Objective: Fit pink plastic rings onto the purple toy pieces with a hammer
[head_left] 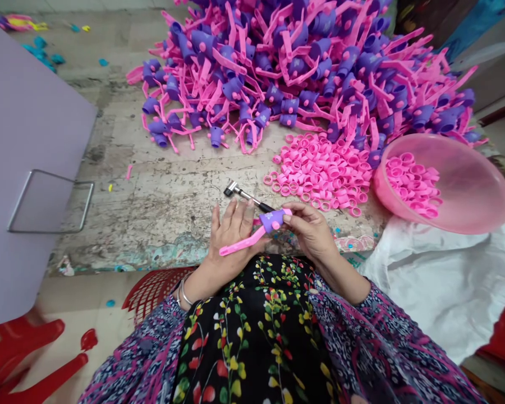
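Observation:
My right hand (309,227) pinches a small purple and pink plastic piece (271,221) between thumb and fingers at its right end, where a bit of pink shows. The piece has a purple cup-like body and long pink arms; one arm slants down across the back of my left hand (231,233). That hand is open, fingers stretched out near the table edge, its thumb partly hidden behind the piece. Just beyond both hands lies a small hammer (252,197) with a metal head and black grip. A heap of small pink rings (324,171) lies behind my right hand.
A large pile of similar purple and pink pieces (252,67) covers the back of the worn table (122,207). At right stands a pink bowl (471,185) with more rings, above a white cloth (441,280). A pale lilac panel (29,140) with a wire handle borders the left.

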`<state>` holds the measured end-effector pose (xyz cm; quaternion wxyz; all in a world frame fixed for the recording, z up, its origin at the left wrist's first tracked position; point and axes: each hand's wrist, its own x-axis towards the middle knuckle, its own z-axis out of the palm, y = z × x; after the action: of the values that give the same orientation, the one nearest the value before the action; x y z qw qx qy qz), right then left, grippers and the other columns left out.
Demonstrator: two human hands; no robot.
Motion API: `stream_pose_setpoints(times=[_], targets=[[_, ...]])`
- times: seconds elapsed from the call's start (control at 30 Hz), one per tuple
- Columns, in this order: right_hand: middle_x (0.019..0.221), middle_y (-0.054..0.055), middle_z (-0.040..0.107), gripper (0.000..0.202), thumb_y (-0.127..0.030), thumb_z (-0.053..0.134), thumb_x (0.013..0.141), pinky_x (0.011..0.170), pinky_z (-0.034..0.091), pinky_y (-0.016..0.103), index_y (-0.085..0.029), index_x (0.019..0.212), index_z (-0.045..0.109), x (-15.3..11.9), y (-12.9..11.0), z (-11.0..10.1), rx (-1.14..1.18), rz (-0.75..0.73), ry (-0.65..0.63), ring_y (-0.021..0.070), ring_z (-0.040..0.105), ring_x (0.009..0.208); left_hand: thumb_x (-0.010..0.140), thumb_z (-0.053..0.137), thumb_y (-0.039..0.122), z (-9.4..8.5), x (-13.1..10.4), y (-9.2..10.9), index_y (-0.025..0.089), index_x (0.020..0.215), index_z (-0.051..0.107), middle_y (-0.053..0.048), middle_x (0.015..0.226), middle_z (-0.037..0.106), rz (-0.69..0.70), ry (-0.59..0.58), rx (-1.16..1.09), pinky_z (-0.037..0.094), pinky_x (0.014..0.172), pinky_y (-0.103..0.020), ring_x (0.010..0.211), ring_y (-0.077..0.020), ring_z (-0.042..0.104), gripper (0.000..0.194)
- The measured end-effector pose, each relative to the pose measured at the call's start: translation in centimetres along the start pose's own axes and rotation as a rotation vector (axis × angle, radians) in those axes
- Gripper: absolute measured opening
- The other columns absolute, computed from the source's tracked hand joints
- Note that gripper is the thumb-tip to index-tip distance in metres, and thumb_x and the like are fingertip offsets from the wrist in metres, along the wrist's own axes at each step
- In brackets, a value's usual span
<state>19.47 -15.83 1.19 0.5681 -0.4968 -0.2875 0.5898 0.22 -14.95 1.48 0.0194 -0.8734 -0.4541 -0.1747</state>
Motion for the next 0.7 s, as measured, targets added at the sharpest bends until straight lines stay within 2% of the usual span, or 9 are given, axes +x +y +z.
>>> stream_pose_setpoints(times=[0.1, 0.23, 0.3, 0.37, 0.43, 0.5, 0.6, 0.67, 0.7], targets=[[0.073, -0.004, 0.065, 0.026, -0.026, 0.081, 0.063, 0.058, 0.052, 0.024, -0.024, 0.088, 0.072, 0.8, -0.8, -1.0, 0.028, -0.039, 0.06, 0.0098, 0.06, 0.058, 0.087, 0.055, 0.055, 0.2, -0.6, -0.7, 0.013, 0.149, 0.029, -0.023, 0.15, 0.04, -0.016, 0.014, -0.04, 0.007, 0.117, -0.06, 0.145, -0.0375, 0.026, 0.079], [0.074, -0.004, 0.064, 0.022, -0.024, 0.077, 0.067, 0.058, 0.052, 0.025, -0.025, 0.089, 0.071, 1.4, -2.3, -2.5, 0.028, -0.171, 0.127, 0.0096, 0.06, 0.058, 0.09, 0.052, 0.05, 0.9, -1.6, -2.3, 0.014, 0.148, 0.03, -0.025, 0.155, 0.029, -0.2, 0.059, -0.23, 0.016, 0.116, -0.058, 0.148, -0.0345, 0.019, 0.072], [0.076, -0.004, 0.065, 0.022, -0.024, 0.076, 0.069, 0.059, 0.053, 0.026, -0.026, 0.09, 0.071, 1.4, -2.9, -3.1, 0.011, -0.235, 0.135, 0.0107, 0.06, 0.059, 0.091, 0.049, 0.05, 1.2, -1.8, -3.0, 0.013, 0.143, 0.037, -0.025, 0.15, 0.035, -0.384, 0.147, -0.384, 0.028, 0.113, -0.054, 0.143, -0.0324, 0.032, 0.065], [0.078, -0.003, 0.066, 0.023, -0.023, 0.077, 0.07, 0.06, 0.054, 0.028, -0.027, 0.092, 0.071, 1.1, -3.3, -3.3, -0.037, -0.308, 0.103, 0.0122, 0.061, 0.062, 0.092, 0.042, 0.055, 1.2, -1.9, -3.5, 0.013, 0.133, 0.049, -0.023, 0.136, 0.053, -0.574, 0.117, -0.675, 0.044, 0.102, -0.05, 0.123, -0.0295, 0.055, 0.059], [0.083, -0.002, 0.067, 0.024, -0.022, 0.077, 0.072, 0.064, 0.055, 0.03, -0.029, 0.094, 0.071, 0.6, -3.4, -3.2, -0.129, -0.392, 0.042, 0.0141, 0.062, 0.069, 0.092, 0.03, 0.064, 0.7, -1.5, -3.8, 0.014, 0.121, 0.06, -0.019, 0.118, 0.066, -0.641, -0.123, -1.081, 0.052, 0.091, -0.048, 0.101, -0.0276, 0.067, 0.065], [0.089, 0.0, 0.069, 0.024, -0.02, 0.076, 0.074, 0.071, 0.055, 0.032, -0.03, 0.096, 0.072, 0.0, -3.6, -2.8, -0.249, -0.502, -0.033, 0.016, 0.064, 0.079, 0.089, 0.023, 0.072, -0.1, -0.8, -3.9, 0.017, 0.114, 0.068, -0.017, 0.113, 0.071, -0.538, -0.443, -1.366, 0.051, 0.093, -0.05, 0.101, -0.0294, 0.068, 0.075], [0.095, 0.002, 0.07, 0.029, -0.015, 0.072, 0.079, 0.081, 0.055, 0.036, -0.031, 0.102, 0.071, -0.9, -4.1, -2.1, -0.447, -0.666, -0.191, 0.0185, 0.064, 0.091, 0.079, 0.036, 0.081, -1.5, 0.6, -4.0, 0.025, 0.11, 0.072, -0.012, 0.119, 0.07, -0.257, -0.775, -1.367, 0.038, 0.108, -0.051, 0.12, -0.0315, 0.058, 0.073], [0.098, 0.003, 0.07, 0.034, -0.012, 0.069, 0.081, 0.083, 0.055, 0.038, -0.032, 0.109, 0.069, -1.4, -4.7, -1.6, -0.561, -0.753, -0.323, 0.0196, 0.065, 0.093, 0.073, 0.039, 0.085, -2.0, 1.7, -4.2, 0.025, 0.106, 0.074, -0.012, 0.113, 0.072, -0.094, -0.881, -1.364, 0.034, 0.111, -0.05, 0.121, -0.0321, 0.057, 0.077], [0.099, 0.004, 0.07, 0.036, -0.012, 0.068, 0.081, 0.083, 0.056, 0.038, -0.031, 0.112, 0.068, -1.6, -5.0, -1.4, -0.607, -0.786, -0.389, 0.0198, 0.066, 0.094, 0.07, 0.04, 0.087, -2.1, 2.2, -4.2, 0.024, 0.101, 0.076, -0.012, 0.106, 0.074, -0.057, -0.907, -1.366, 0.035, 0.11, -0.049, 0.117, -0.0326, 0.059, 0.079]])
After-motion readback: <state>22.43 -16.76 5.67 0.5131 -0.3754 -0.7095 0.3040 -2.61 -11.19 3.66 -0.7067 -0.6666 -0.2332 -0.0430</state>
